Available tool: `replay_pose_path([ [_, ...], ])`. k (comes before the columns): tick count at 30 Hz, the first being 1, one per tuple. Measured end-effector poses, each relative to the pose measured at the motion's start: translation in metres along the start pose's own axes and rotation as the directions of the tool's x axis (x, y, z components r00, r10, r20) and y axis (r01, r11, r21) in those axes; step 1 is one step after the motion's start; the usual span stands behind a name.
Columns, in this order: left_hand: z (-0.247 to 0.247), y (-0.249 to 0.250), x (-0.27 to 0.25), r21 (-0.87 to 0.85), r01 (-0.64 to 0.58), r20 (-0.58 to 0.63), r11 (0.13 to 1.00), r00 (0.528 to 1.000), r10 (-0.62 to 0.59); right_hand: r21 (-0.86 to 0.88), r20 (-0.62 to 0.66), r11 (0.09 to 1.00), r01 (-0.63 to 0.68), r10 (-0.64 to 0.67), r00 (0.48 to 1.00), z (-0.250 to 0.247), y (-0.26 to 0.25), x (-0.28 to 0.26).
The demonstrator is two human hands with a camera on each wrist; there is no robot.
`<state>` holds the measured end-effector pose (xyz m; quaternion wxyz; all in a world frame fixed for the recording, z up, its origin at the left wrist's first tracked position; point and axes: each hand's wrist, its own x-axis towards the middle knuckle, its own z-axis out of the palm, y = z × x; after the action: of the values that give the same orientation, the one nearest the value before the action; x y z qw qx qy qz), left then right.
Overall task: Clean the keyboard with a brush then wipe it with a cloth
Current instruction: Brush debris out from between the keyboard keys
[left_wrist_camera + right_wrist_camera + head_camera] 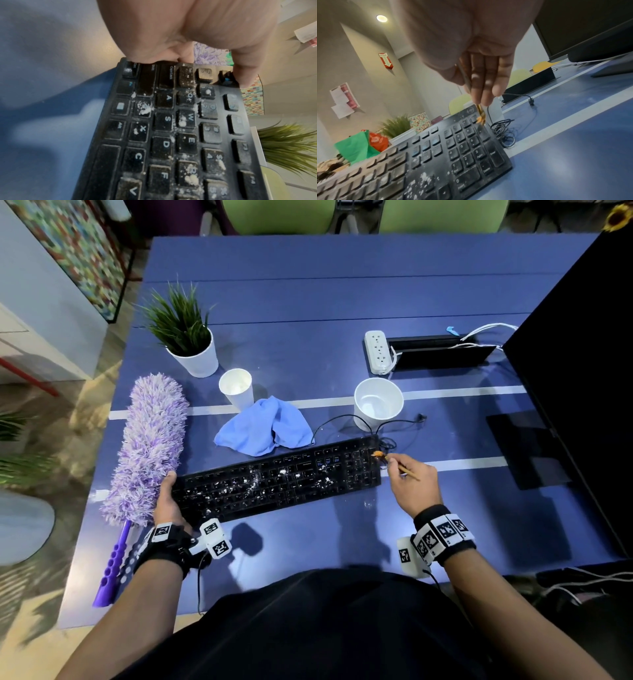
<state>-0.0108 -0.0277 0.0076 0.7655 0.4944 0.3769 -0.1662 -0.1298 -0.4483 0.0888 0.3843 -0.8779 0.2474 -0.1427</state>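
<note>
Right hand (412,481) pinching brush (380,455); left hand (168,498) gripping keyboard (277,481).

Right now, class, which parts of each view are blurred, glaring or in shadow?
Head view: hand shadows fall on the table near the keyboard. Left wrist view: the left hand is blurred and close. Right wrist view: a ceiling light glares; the right hand is soft.

the black keyboard (171,135) has white key legends such as caps lock, a, s, d, f, w, e, r, x, c and v, its number pad (471,148) showing digits, enter and delete.
</note>
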Motion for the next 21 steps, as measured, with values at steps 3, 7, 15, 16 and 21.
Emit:
replay_pose_path([
  [3, 0.003, 0.0, -0.004, -0.012, -0.001, 0.019, 1.0, 1.0, 0.001, 0.006, 0.035, 0.999, 0.032, -0.032, 0.999, -0.003, 0.0, 0.003],
  [7, 0.005, 0.0, -0.005, -0.027, -0.014, 0.035, 1.0, 0.999, 0.015, 0.013, 0.023, 0.994, 0.106, -0.106, 0.994, -0.008, -0.005, 0.006],
  [15, 0.001, 0.001, -0.002, -0.018, 0.002, 0.003, 1.0, 1.0, -0.002, -0.03, 0.044, 0.998, 0.063, -0.062, 0.997, -0.009, -0.001, 0.0],
  [16, 0.001, 0.0, -0.001, -0.023, 0.008, 0.005, 1.0, 1.0, -0.008, -0.018, 0.034, 0.997, 0.081, -0.081, 0.996, -0.007, -0.002, -0.001],
  [21, 0.006, -0.002, -0.007, -0.053, -0.02, 0.061, 0.998, 0.998, 0.023, -0.083, 0.089, 0.995, 0.06, -0.053, 0.995, 0.0, 0.001, -0.001],
])
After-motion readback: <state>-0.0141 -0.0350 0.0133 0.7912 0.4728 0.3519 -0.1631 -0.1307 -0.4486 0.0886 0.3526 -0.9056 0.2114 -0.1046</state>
